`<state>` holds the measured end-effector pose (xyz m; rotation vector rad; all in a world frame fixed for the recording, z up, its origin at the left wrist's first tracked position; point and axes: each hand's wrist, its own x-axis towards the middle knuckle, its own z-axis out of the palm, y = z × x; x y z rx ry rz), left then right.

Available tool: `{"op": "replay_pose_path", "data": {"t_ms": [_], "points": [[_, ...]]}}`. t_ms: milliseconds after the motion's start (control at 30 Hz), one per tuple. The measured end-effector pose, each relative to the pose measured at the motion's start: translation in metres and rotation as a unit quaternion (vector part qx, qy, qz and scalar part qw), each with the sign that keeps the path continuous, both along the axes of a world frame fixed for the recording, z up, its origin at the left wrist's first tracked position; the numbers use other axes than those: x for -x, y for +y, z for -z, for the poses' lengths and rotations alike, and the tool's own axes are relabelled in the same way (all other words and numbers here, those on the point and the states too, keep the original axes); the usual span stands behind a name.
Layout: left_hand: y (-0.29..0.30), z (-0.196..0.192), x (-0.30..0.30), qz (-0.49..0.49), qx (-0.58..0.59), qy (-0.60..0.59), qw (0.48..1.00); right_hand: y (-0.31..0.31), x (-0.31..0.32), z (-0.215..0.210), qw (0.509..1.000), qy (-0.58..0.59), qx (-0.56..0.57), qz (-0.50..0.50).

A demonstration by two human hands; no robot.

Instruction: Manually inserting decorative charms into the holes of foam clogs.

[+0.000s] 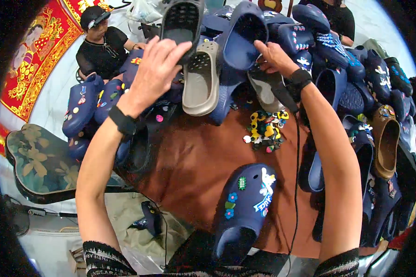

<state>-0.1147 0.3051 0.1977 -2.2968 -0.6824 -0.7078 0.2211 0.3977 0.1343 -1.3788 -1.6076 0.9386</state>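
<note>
Navy foam clogs crowd my brown counter (194, 161). My left grip (155, 69) closes around a black clog (182, 21) held above the heap; my right grip (273, 55) pinches a navy clog (242, 39). Colourful shoe charms (266, 129) lie mid-counter, and a red-and-gold banner (37, 60) lies far left.

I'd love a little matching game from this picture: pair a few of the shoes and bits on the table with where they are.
Things:
1. black clog
2. navy clog with charms
3. pile of loose charms
4. brown clog

Places:
a. table middle, under the right forearm
b. far right edge of the pile
c. nearest the person, low on the brown table
d. at the left hand, raised

Pairs: 1-d, 2-c, 3-a, 4-b
</note>
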Motion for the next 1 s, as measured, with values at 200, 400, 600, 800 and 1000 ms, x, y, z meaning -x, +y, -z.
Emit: {"op": "replay_pose_path", "data": {"t_ms": [200,400,600,800,1000], "points": [[-0.060,0.004,0.010,0.013,0.027,-0.026,0.999,-0.048,-0.030,0.025,0.936,-0.343,-0.075,-0.011],[-0.157,0.008,0.030,0.023,0.033,-0.049,0.998,-0.108,-0.028,0.070,0.761,-0.601,-0.242,-0.044],[-0.233,0.024,0.047,0.012,0.106,-0.020,0.994,-0.077,-0.020,0.071,0.801,-0.538,-0.263,-0.029],[-0.281,0.029,0.052,0.046,0.217,0.033,0.974,-0.030,0.010,0.063,0.810,-0.536,-0.236,0.004],[-0.293,0.051,0.049,0.126,0.287,0.039,0.949,-0.035,0.021,0.083,0.840,-0.443,-0.308,0.055]]}}
